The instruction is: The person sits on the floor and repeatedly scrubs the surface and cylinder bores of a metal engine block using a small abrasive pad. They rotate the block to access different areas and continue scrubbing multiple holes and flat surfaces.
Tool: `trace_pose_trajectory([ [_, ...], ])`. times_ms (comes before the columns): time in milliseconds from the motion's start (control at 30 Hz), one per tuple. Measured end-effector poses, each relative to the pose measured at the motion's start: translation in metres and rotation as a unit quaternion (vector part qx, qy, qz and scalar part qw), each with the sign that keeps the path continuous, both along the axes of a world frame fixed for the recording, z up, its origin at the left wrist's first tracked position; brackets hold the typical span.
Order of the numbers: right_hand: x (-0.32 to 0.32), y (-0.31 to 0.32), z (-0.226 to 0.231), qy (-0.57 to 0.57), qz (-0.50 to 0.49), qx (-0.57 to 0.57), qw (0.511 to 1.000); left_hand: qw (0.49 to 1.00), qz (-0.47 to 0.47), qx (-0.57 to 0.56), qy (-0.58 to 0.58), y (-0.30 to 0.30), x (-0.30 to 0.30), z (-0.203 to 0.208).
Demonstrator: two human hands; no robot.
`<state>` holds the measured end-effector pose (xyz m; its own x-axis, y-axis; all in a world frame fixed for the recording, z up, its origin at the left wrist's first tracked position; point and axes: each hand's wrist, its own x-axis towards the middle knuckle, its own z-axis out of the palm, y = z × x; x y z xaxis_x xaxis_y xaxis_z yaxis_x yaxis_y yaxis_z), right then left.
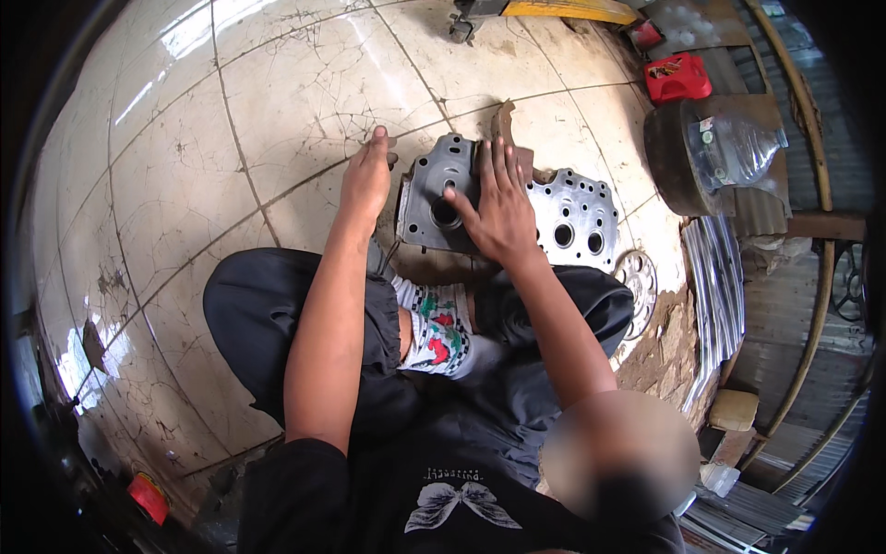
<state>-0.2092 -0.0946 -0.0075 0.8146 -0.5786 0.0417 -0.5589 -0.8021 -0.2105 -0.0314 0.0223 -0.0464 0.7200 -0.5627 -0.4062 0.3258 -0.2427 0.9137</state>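
Observation:
Grey metal engine castings [574,198], with bolt holes and round bores, lie on the tiled floor in front of my crossed legs. My right hand [503,208] rests palm down on the left part of the metal, fingers stretched and thumb spread. A brown, irregular flat piece [504,118] sticks out beyond its fingertips; I cannot make out its kind, and the hand covers part of it. To the left of the casting, my left hand [367,180] is raised with the thumb up. Its fingers are loosely bent and dirty at the tips, and I see nothing held in them.
A round metal disc with holes [637,288] lies right of my knee. Further right are a red case [678,78], a drum-like container [678,157] with a clear plastic bag [734,152] on it, and corrugated sheet [718,286]. A yellow bar [572,11] crosses the far edge.

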Motion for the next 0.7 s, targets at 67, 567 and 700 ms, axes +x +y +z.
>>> trace_pose_trajectory([
  [67,0.023,0.013,-0.003,-0.019,0.024,-0.007,1.000,0.999,-0.003,-0.023,0.036,-0.003,0.001,0.016],
  [567,0.025,-0.003,-0.002,-0.024,0.020,0.018,0.999,0.997,0.012,0.013,-0.078,-0.007,0.009,0.021],
  [700,0.008,0.024,0.004,0.055,0.195,-0.005,0.979,0.987,-0.036,0.053,-0.148,-0.005,0.011,0.015],
])
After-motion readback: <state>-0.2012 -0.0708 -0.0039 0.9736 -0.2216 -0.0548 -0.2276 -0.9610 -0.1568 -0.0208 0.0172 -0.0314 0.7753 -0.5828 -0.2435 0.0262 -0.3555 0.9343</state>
